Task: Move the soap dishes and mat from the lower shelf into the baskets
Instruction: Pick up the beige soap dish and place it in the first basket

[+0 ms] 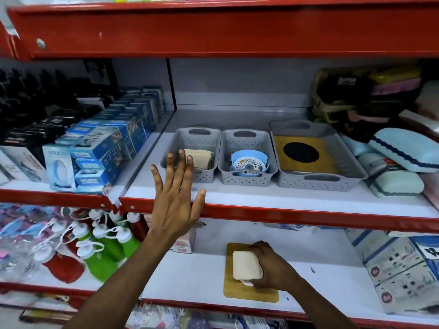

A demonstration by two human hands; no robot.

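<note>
Cream soap dish (245,264) half-hidden under right hand (270,267).

We count three grey baskets in the middle of the frame: a small one (190,150) at left holding beige soap dishes, stacked too tightly to number, a small one (247,157) at centre, and a large one (318,155) at right holding one yellow mat (306,155). At lower centre lie one second yellow mat (249,290) and one cream soap dish (245,264). Two hands show, left (175,203) and right (270,264).
</note>
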